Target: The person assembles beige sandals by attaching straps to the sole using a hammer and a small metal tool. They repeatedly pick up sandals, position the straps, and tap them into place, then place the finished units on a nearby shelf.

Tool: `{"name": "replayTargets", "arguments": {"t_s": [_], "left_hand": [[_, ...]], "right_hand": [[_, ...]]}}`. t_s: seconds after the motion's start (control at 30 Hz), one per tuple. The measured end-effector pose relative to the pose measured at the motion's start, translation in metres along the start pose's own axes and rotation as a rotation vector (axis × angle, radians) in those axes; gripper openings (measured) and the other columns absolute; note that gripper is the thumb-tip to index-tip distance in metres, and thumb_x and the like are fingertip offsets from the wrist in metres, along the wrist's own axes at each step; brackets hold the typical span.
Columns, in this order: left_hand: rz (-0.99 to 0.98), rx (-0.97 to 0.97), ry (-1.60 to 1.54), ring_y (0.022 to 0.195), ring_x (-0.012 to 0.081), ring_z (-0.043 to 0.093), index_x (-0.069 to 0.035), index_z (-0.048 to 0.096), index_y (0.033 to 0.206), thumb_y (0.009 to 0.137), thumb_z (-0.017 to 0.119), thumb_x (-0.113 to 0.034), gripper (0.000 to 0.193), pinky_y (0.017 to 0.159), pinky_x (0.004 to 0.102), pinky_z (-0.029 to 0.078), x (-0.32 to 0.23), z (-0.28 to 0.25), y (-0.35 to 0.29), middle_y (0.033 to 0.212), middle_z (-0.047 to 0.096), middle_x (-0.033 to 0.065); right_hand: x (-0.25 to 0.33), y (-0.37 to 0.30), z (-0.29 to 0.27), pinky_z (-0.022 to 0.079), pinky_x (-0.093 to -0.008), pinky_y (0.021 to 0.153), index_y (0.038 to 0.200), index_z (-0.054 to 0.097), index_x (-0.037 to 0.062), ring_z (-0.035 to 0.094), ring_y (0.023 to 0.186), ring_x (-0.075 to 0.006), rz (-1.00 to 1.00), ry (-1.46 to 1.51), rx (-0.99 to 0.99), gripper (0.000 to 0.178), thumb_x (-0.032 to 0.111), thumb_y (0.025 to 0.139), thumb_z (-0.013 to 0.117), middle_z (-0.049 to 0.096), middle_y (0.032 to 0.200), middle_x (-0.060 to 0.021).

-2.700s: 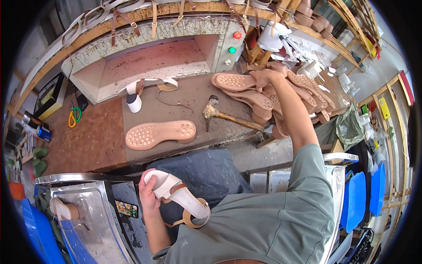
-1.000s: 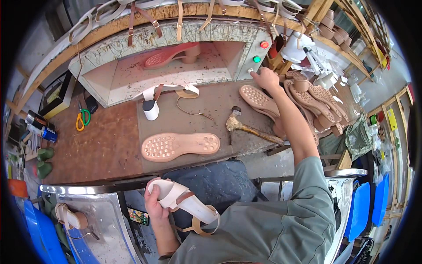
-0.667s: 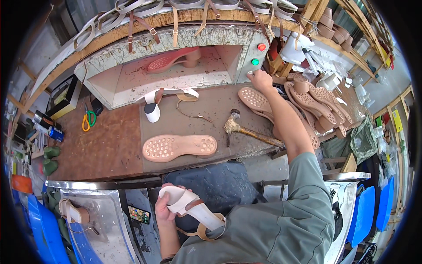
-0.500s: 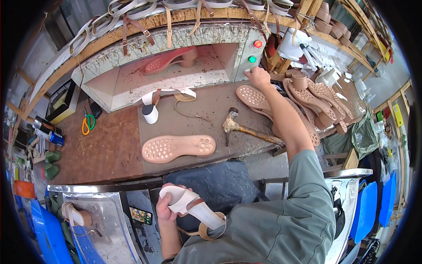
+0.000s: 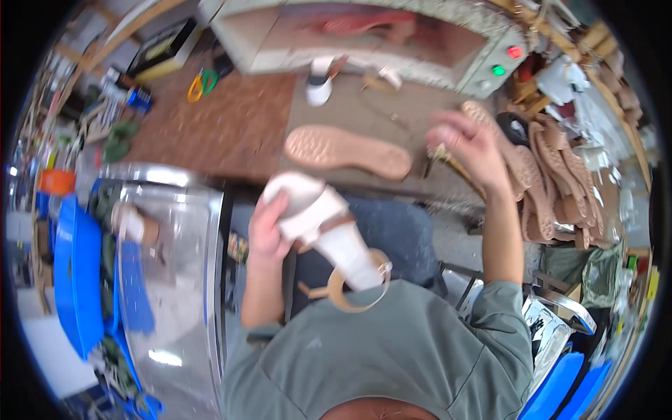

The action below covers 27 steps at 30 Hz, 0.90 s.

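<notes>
My left hand [image 5: 266,227] grips a white sandal [image 5: 343,248] at its toe end, thumb on the footbed. A brown strap crosses the sandal, and a tan ankle strap loops at its heel end near my shirt. My right hand [image 5: 472,147], blurred by motion, hovers with its fingers stretched out over the head end of a hammer [image 5: 465,175], partly hiding it. No grip on the hammer shows. A tan shoe sole [image 5: 346,152] with a dimpled face lies on the bench between the hands. Behind it rests another white sandal [image 5: 319,89] with a block heel.
A heating box [image 5: 280,52] with red and green lights holds a red-lit sole [image 5: 367,22]. Several tan soles [image 5: 553,168] are piled at right. Scissors [image 5: 203,85] lie on the bench's left. A metal tray [image 5: 168,280] bears a blurred sandal [image 5: 134,224].
My right hand has left the heating box's control panel and come down toward the hammer. The view has tilted down and shifted left. The white sandal stays in my left hand.
</notes>
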State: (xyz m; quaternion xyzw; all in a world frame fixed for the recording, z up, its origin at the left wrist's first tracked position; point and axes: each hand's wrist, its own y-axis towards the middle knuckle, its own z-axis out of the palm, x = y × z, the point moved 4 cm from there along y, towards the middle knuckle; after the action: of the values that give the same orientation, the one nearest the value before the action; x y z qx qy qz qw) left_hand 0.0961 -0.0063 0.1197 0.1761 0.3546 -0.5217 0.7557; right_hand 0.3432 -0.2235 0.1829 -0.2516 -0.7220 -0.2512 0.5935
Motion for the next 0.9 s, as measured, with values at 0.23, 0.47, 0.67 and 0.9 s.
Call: {"name": "replayTargets", "arguments": {"t_s": [0.23, 0.47, 0.67, 0.9], "left_hand": [[0.067, 0.146, 0.075, 0.101, 0.0365, 0.06, 0.0, 0.043, 0.119, 0.092, 0.048, -0.023, 0.036, 0.089, 0.0451, 0.049, -0.009, 0.058, -0.031, 0.111, 0.058, 0.0259], [0.214, 0.109, 0.401, 0.106, 0.0248, 0.057, 0.0, 0.044, 0.125, 0.094, 0.046, -0.029, 0.043, 0.09, 0.0356, 0.046, 0.02, 0.055, -0.026, 0.113, 0.058, 0.0196], [0.34, -0.672, 1.672, 0.111, 0.0345, 0.046, 0.004, 0.051, 0.117, 0.085, 0.056, -0.049, 0.062, 0.096, 0.043, 0.035, 0.004, -0.041, 0.08, 0.115, 0.052, 0.0223], [0.516, -0.275, 0.784, 0.096, 0.0202, 0.054, 0.004, 0.052, 0.109, 0.086, 0.063, -0.02, 0.036, 0.084, 0.0336, 0.044, 0.026, -0.041, 0.109, 0.105, 0.057, 0.0148]], "right_hand": [[-0.033, -0.115, 0.148, 0.045, -0.0245, 0.072, 0.12, 0.053, -0.0025, 0.054, 0.086, -0.0079, 0.109, 0.657, 0.617, 0.04, 0.023, 0.09, 0.06, 0.061, 0.099, -0.0041], [-0.044, -0.141, 0.156, 0.056, -0.0345, 0.068, 0.117, 0.048, -0.0038, 0.067, 0.085, -0.0276, 0.327, 0.69, 0.252, 0.029, 0.015, 0.095, 0.049, 0.062, 0.105, -0.0186], [-0.036, -0.154, 0.096, 0.059, -0.0367, 0.057, 0.119, 0.043, -0.0088, 0.067, 0.072, -0.0303, 0.294, 0.699, 0.069, 0.049, 0.027, 0.089, 0.057, 0.061, 0.098, -0.026], [-0.019, -0.16, 0.086, 0.057, -0.0398, 0.05, 0.12, 0.042, -0.0032, 0.066, 0.065, -0.0315, 0.209, 0.658, -0.136, 0.044, 0.006, 0.082, 0.062, 0.06, 0.098, -0.0255]]}}
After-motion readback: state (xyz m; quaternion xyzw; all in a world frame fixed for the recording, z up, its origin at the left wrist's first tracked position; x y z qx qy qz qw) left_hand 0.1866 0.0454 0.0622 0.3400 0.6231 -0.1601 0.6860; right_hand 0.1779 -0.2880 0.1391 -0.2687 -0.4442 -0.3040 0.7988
